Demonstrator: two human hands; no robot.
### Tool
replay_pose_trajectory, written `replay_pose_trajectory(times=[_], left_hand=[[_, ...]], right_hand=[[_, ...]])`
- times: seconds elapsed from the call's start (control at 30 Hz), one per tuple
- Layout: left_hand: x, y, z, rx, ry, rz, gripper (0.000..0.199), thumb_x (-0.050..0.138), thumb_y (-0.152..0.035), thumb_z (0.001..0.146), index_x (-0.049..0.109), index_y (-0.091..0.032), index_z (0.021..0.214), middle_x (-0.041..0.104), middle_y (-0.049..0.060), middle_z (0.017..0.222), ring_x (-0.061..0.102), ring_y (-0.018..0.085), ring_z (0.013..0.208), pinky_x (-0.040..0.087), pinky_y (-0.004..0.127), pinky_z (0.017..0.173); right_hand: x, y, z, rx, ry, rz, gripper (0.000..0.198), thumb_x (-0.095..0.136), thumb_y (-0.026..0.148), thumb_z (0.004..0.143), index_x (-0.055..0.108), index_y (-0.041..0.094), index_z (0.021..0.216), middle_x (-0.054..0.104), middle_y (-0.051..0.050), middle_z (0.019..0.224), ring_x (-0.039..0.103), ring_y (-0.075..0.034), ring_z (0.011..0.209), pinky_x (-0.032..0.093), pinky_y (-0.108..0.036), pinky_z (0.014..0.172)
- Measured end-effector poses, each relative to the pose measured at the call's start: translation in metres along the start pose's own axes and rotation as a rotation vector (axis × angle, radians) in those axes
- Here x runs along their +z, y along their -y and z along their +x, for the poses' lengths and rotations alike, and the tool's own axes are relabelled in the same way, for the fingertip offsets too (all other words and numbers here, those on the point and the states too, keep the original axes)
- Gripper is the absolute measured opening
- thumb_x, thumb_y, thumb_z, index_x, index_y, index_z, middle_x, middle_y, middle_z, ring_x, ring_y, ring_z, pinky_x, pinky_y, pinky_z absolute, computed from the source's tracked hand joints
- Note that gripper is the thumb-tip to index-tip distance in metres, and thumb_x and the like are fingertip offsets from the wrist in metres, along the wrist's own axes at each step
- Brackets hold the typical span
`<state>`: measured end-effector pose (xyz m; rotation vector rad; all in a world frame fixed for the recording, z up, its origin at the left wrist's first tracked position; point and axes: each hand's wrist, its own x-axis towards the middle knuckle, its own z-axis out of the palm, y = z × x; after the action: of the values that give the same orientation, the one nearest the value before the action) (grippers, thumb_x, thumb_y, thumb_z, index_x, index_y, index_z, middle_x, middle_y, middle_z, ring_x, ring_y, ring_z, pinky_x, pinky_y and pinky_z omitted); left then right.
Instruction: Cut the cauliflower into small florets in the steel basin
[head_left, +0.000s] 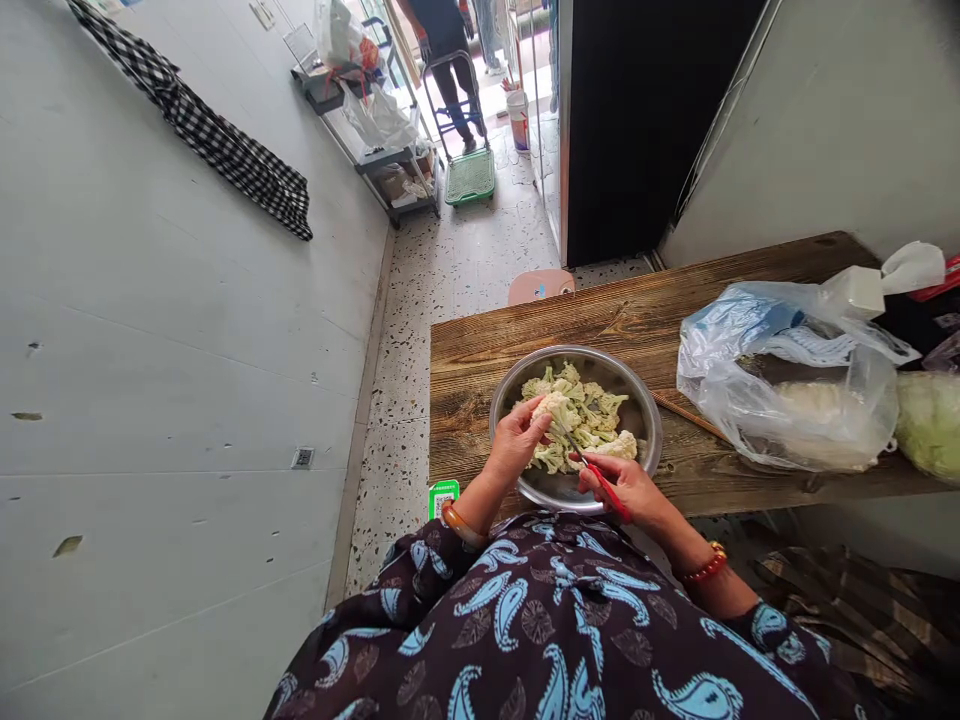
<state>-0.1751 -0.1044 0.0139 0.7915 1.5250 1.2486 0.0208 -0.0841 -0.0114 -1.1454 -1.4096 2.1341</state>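
My left hand (517,440) pinches a cauliflower floret (553,404) above the near left part of a steel bowl (649,425). In my right hand (628,488) are red-handled scissors (611,492), their blades pointing up and left at the underside of the floret. Whether the blades are parted is too small to tell. Cut cauliflower pieces (596,405) lie heaped in the bowl beneath both hands. A larger piece (622,446) rests at the bowl's right side, close to my right fingers.
The bowl stands on a wooden table (465,370). To its right are a clear plastic bag (795,380) and a pale green cabbage (930,425). A pink stool (540,286) is beyond the table. Near the doorway, a person stands behind a green trolley (470,177), beside a shelf cart (394,155).
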Motion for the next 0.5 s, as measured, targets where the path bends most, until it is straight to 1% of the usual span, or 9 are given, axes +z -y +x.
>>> replay_pose_trajectory(times=[0.1, 0.23, 0.4, 0.5], left_hand=[[-0.0002, -0.0029, 0.0, -0.002, 0.03, 0.031, 0.052, 0.071, -0.042, 0.079, 0.068, -0.015, 0.122, 0.069, 0.011, 0.115, 0.061, 0.018, 0.081, 0.053, 0.026, 0.062], [-0.0019, -0.006, 0.0008, -0.006, 0.096, 0.034, 0.051, 0.069, -0.046, 0.08, 0.068, -0.017, 0.122, 0.07, 0.01, 0.115, 0.063, 0.02, 0.084, 0.053, 0.027, 0.064], [-0.0033, -0.005, 0.0035, -0.018, 0.094, 0.025, 0.05, 0.066, -0.048, 0.081, 0.069, -0.017, 0.12, 0.072, 0.009, 0.103, 0.062, 0.017, 0.075, 0.052, 0.027, 0.063], [-0.0026, -0.0021, 0.0045, 0.005, 0.073, 0.033, 0.048, 0.067, -0.048, 0.08, 0.07, -0.017, 0.118, 0.072, 0.008, 0.098, 0.061, 0.017, 0.072, 0.052, 0.027, 0.063]], right_hand=[[-0.0012, -0.0042, 0.0012, 0.001, -0.003, -0.001, 0.052, 0.073, 0.056, 0.074, 0.076, 0.017, 0.108, 0.066, 0.0, 0.063, 0.049, -0.012, 0.047, 0.037, -0.023, 0.042], [-0.002, -0.0055, 0.001, -0.011, -0.017, -0.02, 0.046, 0.071, 0.056, 0.076, 0.076, 0.02, 0.105, 0.061, 0.002, 0.057, 0.042, -0.01, 0.042, 0.033, -0.023, 0.04], [-0.0016, -0.0038, 0.0005, -0.045, -0.025, -0.036, 0.041, 0.07, 0.055, 0.078, 0.077, 0.021, 0.099, 0.056, 0.004, 0.053, 0.042, -0.011, 0.043, 0.032, -0.022, 0.041], [-0.0013, -0.0053, 0.0013, -0.071, -0.009, -0.051, 0.038, 0.07, 0.053, 0.078, 0.076, 0.021, 0.098, 0.055, 0.004, 0.052, 0.044, -0.011, 0.044, 0.034, -0.023, 0.042]])
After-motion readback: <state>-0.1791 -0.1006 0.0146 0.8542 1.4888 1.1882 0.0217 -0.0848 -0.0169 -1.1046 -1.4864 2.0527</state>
